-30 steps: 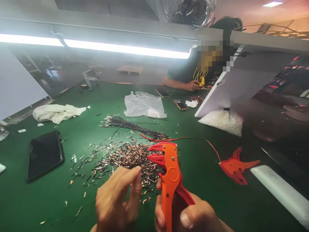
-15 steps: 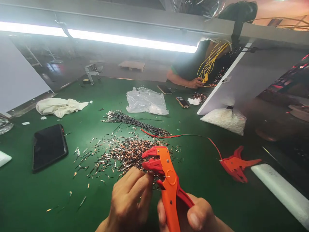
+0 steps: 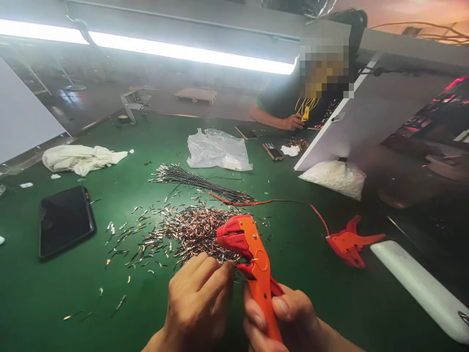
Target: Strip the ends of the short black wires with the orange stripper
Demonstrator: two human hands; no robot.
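My right hand (image 3: 289,320) grips the handles of an orange wire stripper (image 3: 252,259), squeezed together, its red jaws closed. My left hand (image 3: 200,303) has its fingertips pinched against the stripper's jaws; what it pinches is too small to see. Just beyond lies a heap of short stripped wire bits (image 3: 183,230) on the green table (image 3: 54,303). A bundle of thin black wires (image 3: 198,181) lies behind the heap.
A second orange stripper (image 3: 346,242) with a red wire (image 3: 278,201) lies at the right. A dark phone (image 3: 64,220), a white cloth (image 3: 78,159), a clear plastic bag (image 3: 218,151) and a white bag (image 3: 331,177) lie around. Another person's hand (image 3: 293,121) works at the far side.
My right hand has squeezed the stripper's handles, so its jaws went from open to closed. My left hand moved right, up to the jaws.
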